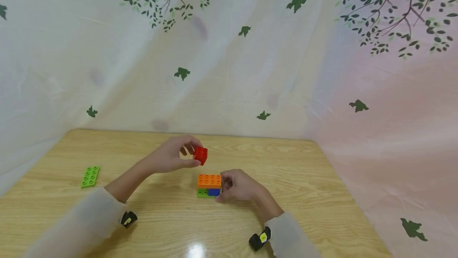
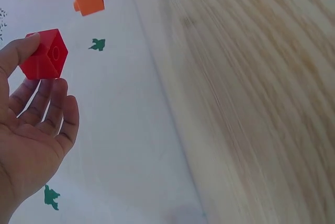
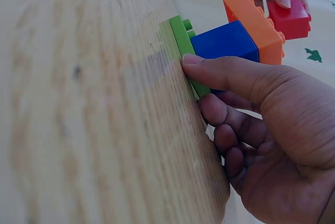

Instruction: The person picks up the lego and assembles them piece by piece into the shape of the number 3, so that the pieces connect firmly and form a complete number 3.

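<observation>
Left fingers [image 2: 61, 88] pinch the red block [image 2: 47, 59], right fingers [image 3: 225, 72] the green block [image 3: 181, 35]: probably light, hard, best held by the sides.

In the head view, the orange block [image 1: 209, 181] covers the top of the blue block [image 1: 214, 192], and the right hand [image 1: 239, 186] hides the right end of the green plate [image 1: 202, 194]. Both sleeves [image 1: 80, 216] run off the bottom edge, as does the table [image 1: 161, 230]. Anything printed on the yellow patch [image 1: 263, 237] (by the right wrist) is too small to read. In the left wrist view, the top edge cuts off the stacked blocks, and the left hand's [image 1: 175, 155] thumb covers a corner of the red block [image 1: 201, 155]. In the right wrist view, the nearer wood grain blurs.
</observation>
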`<control>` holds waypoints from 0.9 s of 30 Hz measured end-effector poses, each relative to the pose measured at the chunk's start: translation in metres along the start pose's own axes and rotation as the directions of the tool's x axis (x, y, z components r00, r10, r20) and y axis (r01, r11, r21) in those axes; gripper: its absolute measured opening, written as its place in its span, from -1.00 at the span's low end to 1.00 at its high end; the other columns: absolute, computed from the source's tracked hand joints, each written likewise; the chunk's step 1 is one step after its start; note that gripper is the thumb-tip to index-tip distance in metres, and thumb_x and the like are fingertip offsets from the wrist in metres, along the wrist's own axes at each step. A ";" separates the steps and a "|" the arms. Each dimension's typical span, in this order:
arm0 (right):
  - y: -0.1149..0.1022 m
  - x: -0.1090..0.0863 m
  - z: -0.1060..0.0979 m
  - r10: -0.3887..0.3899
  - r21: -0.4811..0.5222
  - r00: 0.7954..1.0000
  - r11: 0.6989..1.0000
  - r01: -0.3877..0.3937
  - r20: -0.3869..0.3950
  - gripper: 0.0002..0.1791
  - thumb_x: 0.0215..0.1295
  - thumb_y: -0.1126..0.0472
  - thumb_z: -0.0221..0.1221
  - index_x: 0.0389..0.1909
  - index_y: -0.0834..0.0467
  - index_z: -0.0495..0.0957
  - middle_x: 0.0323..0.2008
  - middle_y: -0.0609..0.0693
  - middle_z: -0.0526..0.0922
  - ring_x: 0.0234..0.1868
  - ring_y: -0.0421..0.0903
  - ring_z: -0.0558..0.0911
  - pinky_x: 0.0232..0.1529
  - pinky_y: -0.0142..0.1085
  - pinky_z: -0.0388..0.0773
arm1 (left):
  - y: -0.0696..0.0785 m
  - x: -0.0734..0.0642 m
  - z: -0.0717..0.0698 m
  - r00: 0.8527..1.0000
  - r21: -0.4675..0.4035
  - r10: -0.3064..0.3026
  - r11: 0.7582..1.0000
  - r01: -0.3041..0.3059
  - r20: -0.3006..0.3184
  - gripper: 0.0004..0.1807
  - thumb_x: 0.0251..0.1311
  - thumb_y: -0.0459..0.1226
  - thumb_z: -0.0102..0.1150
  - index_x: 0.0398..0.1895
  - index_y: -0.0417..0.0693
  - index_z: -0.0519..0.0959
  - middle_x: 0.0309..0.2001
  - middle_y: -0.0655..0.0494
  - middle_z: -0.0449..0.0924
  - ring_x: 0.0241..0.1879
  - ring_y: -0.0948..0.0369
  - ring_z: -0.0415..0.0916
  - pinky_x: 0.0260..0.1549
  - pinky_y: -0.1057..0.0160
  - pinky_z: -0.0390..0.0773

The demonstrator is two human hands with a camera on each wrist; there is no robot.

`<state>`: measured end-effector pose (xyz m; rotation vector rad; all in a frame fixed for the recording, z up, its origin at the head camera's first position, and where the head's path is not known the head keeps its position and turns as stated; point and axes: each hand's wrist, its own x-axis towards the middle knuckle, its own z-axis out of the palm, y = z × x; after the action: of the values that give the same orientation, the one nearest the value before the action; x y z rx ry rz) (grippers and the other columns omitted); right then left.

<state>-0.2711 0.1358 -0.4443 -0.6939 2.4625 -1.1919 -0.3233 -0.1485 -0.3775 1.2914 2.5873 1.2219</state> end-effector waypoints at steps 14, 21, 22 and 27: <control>0.000 0.000 -0.001 -0.014 -0.002 1.000 1.000 0.014 0.001 -0.71 0.13 0.17 0.53 -0.17 0.01 0.66 -0.48 -0.10 0.60 -0.45 -0.20 0.51 -0.40 -0.39 0.47 | 0.011 0.007 0.026 0.999 -0.112 0.037 0.993 -0.034 0.027 -0.58 0.21 -0.15 0.47 0.09 0.00 0.58 -0.08 0.24 0.66 -0.09 -0.02 0.59 -0.03 -0.07 0.63; -0.001 0.001 -0.001 -0.023 -0.012 1.000 1.000 0.023 -0.002 -0.70 0.12 0.19 0.53 -0.14 -0.01 0.69 -0.48 -0.10 0.61 -0.47 -0.21 0.50 -0.42 -0.39 0.46 | 0.014 0.010 0.035 0.996 -0.154 0.077 0.986 -0.068 0.049 -0.62 0.19 -0.19 0.50 0.01 -0.01 0.58 -0.15 0.24 0.65 -0.13 0.01 0.60 -0.05 0.04 0.65; -0.001 0.001 -0.001 -0.021 -0.014 1.000 1.000 0.021 -0.002 -0.70 0.12 0.19 0.53 -0.13 -0.03 0.69 -0.47 -0.10 0.62 -0.47 -0.21 0.50 -0.42 -0.39 0.46 | 0.014 0.010 0.036 0.995 -0.159 0.078 0.985 -0.068 0.057 -0.62 0.18 -0.19 0.50 0.00 -0.01 0.57 -0.16 0.24 0.65 -0.13 -0.01 0.60 -0.05 0.03 0.65; 0.001 0.002 -0.001 -0.024 -0.016 1.000 1.000 0.024 -0.003 -0.67 0.13 0.18 0.53 -0.10 -0.10 0.69 -0.47 -0.11 0.62 -0.45 -0.20 0.52 -0.41 -0.38 0.48 | 0.014 0.010 0.039 0.994 -0.173 0.076 0.983 -0.062 0.081 -0.61 0.14 -0.21 0.53 -0.03 -0.01 0.56 -0.16 0.24 0.65 -0.15 -0.05 0.62 -0.05 -0.08 0.64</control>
<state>-0.2733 0.1355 -0.4445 -0.7286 2.4758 -1.1839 -0.3078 -0.1119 -0.3922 1.3773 2.3391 1.3325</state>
